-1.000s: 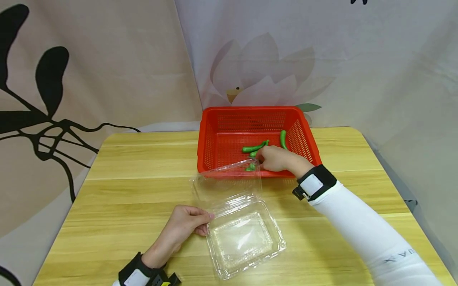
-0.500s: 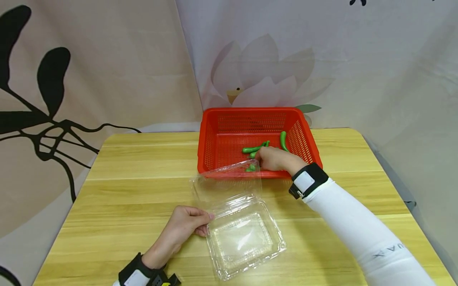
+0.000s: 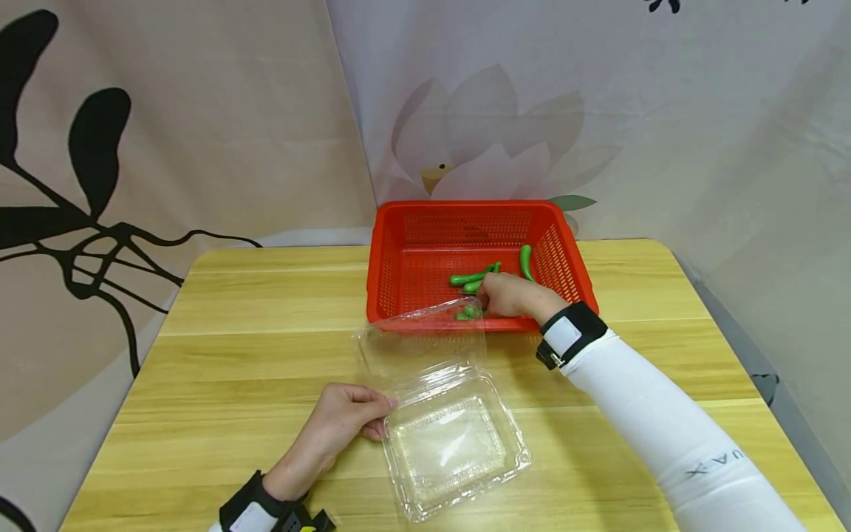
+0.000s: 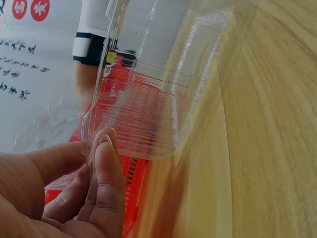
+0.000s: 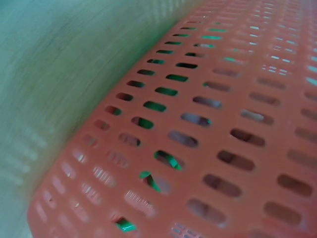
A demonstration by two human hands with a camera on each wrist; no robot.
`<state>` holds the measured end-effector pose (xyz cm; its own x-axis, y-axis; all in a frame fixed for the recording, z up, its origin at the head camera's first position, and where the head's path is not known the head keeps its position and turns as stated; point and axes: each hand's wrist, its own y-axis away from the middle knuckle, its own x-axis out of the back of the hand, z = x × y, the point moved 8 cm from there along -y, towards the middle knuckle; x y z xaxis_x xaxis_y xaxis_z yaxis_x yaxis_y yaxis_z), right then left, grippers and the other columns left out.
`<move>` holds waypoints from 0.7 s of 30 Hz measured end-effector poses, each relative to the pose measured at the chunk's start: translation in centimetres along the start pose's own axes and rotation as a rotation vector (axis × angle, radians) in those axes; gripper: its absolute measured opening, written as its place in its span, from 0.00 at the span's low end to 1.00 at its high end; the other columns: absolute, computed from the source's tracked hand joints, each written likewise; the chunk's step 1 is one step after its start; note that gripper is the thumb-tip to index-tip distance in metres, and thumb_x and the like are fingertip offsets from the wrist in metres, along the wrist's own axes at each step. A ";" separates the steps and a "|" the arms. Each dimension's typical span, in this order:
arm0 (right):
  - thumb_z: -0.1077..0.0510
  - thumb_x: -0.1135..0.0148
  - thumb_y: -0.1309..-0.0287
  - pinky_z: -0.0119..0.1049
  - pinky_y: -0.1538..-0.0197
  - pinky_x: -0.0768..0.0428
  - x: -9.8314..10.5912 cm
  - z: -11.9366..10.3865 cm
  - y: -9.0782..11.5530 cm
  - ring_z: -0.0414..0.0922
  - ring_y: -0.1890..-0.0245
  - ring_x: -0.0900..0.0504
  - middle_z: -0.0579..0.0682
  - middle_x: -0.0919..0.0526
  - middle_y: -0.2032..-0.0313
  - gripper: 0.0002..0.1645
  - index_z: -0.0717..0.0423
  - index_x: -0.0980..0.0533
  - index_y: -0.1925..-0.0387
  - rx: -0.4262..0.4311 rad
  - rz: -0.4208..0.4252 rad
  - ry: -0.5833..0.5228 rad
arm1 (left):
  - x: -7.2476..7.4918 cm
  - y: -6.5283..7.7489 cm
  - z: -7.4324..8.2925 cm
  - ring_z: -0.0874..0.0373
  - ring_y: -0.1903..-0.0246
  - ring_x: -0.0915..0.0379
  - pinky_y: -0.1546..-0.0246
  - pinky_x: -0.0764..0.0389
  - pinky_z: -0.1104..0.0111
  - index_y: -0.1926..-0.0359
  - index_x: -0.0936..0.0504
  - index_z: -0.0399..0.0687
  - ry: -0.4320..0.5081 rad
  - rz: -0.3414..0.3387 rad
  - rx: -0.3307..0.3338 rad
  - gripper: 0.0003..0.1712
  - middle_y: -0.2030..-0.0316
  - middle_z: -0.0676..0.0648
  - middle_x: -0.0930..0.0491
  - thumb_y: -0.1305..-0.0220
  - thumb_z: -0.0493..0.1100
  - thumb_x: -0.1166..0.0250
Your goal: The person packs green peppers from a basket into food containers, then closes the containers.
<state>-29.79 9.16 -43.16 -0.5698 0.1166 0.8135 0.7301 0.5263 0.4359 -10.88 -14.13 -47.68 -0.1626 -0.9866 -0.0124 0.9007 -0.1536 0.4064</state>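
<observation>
A clear plastic clamshell box (image 3: 448,443) stands open on the table, its lid (image 3: 415,343) leaning back over the basket's front rim. My left hand (image 3: 349,414) pinches the box's left edge between thumb and fingers; the left wrist view shows this hand (image 4: 94,188) close up. Inside the red basket (image 3: 382,295), my right hand (image 3: 515,295) reaches down among long green chili peppers (image 3: 468,280). Its fingertips are hidden, so whether they hold a pepper is unclear. Another green pepper (image 3: 526,261) lies by the basket's right wall. Through the lid, more green (image 3: 469,312) shows.
The basket stands at the back of the wooden table (image 3: 266,332), near a printed cloth (image 3: 266,133). In the right wrist view, the basket's slotted wall (image 5: 213,144) fills most of the picture, with bits of green behind it.
My right forearm has shifted slightly to the left, while the right hand stays in the basket at the peppers. The left hand and the clamshell box have not visibly moved.
</observation>
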 end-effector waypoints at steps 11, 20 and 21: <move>0.64 0.30 0.36 0.37 0.61 0.28 0.0 0.1 0.4 0.46 0.67 0.26 0.46 0.19 0.70 0.02 0.56 0.13 0.63 0.018 0.021 -0.007 | 0.0 0.0 -0.1 0.59 0.80 0.19 0.76 0.14 0.69 0.60 0.13 0.23 -0.012 0.008 0.005 0.14 0.77 0.41 0.15 0.35 0.36 0.25; 0.67 0.33 0.36 0.35 0.61 0.27 0.5 0.1 0.8 0.45 0.67 0.25 0.49 0.17 0.67 0.06 0.58 0.13 0.60 0.063 0.032 -0.054 | 0.0 0.0 -0.1 0.59 0.80 0.19 0.76 0.14 0.69 0.60 0.14 0.22 -0.003 0.002 -0.002 0.14 0.78 0.42 0.16 0.35 0.36 0.26; 0.66 0.32 0.36 0.35 0.63 0.28 0.6 0.1 0.9 0.45 0.68 0.26 0.49 0.18 0.68 0.05 0.58 0.13 0.61 0.068 0.030 -0.064 | 0.0 0.0 -0.1 0.59 0.80 0.19 0.76 0.14 0.69 0.60 0.14 0.22 -0.003 0.003 -0.001 0.14 0.78 0.42 0.16 0.35 0.36 0.26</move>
<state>-29.54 9.78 -42.33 -0.5721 0.1855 0.7989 0.7215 0.5771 0.3826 -10.86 -14.09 -47.77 -0.1613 -0.9869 -0.0089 0.9016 -0.1510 0.4053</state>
